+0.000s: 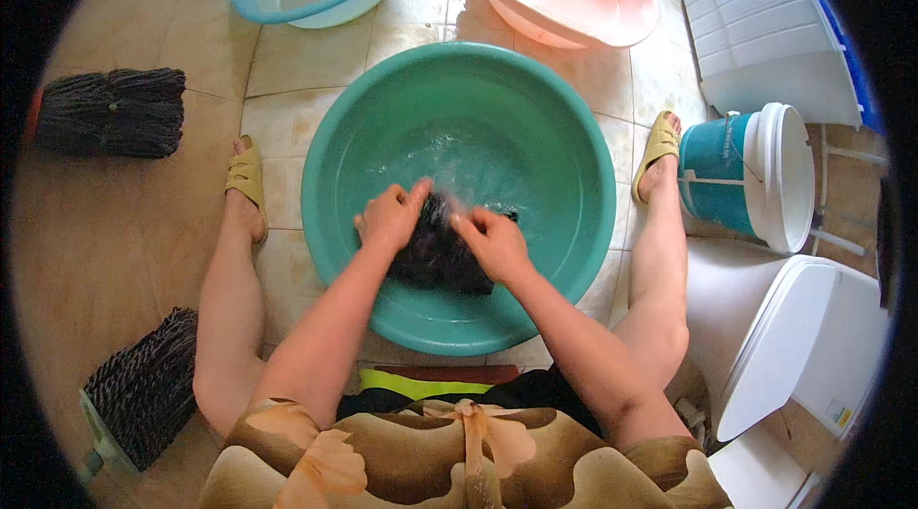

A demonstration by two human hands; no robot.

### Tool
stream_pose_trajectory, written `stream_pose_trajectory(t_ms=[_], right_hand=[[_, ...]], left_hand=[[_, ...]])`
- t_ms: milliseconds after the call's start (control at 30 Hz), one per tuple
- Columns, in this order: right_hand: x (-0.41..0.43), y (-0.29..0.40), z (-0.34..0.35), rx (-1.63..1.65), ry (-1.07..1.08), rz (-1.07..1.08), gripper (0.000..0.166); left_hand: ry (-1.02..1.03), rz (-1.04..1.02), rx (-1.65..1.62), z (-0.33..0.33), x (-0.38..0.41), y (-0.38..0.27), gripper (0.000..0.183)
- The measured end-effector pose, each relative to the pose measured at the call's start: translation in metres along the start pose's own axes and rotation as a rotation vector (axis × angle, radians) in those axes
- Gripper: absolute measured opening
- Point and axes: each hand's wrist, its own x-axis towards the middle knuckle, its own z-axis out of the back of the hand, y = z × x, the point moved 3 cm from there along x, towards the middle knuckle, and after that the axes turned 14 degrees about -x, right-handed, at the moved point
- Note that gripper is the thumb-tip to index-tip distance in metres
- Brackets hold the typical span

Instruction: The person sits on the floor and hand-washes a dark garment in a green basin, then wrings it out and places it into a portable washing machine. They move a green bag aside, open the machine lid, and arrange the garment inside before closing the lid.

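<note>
A large round green plastic basin (pixel 459 54) stands on the tiled floor between my feet, with shallow water (pixel 459 143) in it. A wet dark cloth (pixel 437 258) hangs bunched in its near half, partly over the water. My left hand (pixel 391 221) grips the cloth's upper left edge, its thumb pointing inward. Opposite it, my right hand (pixel 493 240) pinches the upper right edge and is slightly blurred. A small dark end of cloth (pixel 511 216) shows just beyond the right hand. Water splashes between and ahead of the hands.
Beyond the basin sit a blue-rimmed tub (pixel 323 7) with cloudy water and a pink tub (pixel 566 14). Dark mop heads (pixel 111 112) lie at left. On the right are a teal-and-white bucket (pixel 724 175), a white plastic container (pixel 771 32) and a white toilet (pixel 774 344).
</note>
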Motion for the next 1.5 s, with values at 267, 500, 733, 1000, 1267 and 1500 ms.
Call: stream_pose_trajectory(t_ms=[267,500,733,1000,1267,1500], right_hand=[[0.028,-0.060,-0.105,-0.324,-0.539,-0.220,0.055],[0.096,-0.068,-0.089,-0.460,-0.604,0.110,0.034],[0.108,-0.039,-0.056,-0.511,-0.145,-0.104,0.049],[0.036,-0.017,-0.012,-0.065,-0.079,0.010,0.055],[0.024,-0.049,-0.090,-0.373,-0.450,-0.198,0.042],[0.068,-0.060,-0.104,-0.286,-0.555,-0.027,0.020]], left_hand=[[-0.218,-0.292,0.525,-0.078,-0.003,0.078,0.066],[-0.418,-0.550,0.450,-0.083,0.056,0.094,0.042],[-0.266,-0.214,0.353,-0.060,0.062,0.058,0.037],[-0.382,0.008,-0.212,-0.005,0.034,0.024,0.082],[-0.173,-0.201,0.438,-0.080,-0.016,0.067,0.059],[-0.348,-0.475,0.432,-0.071,0.014,0.096,0.036]])
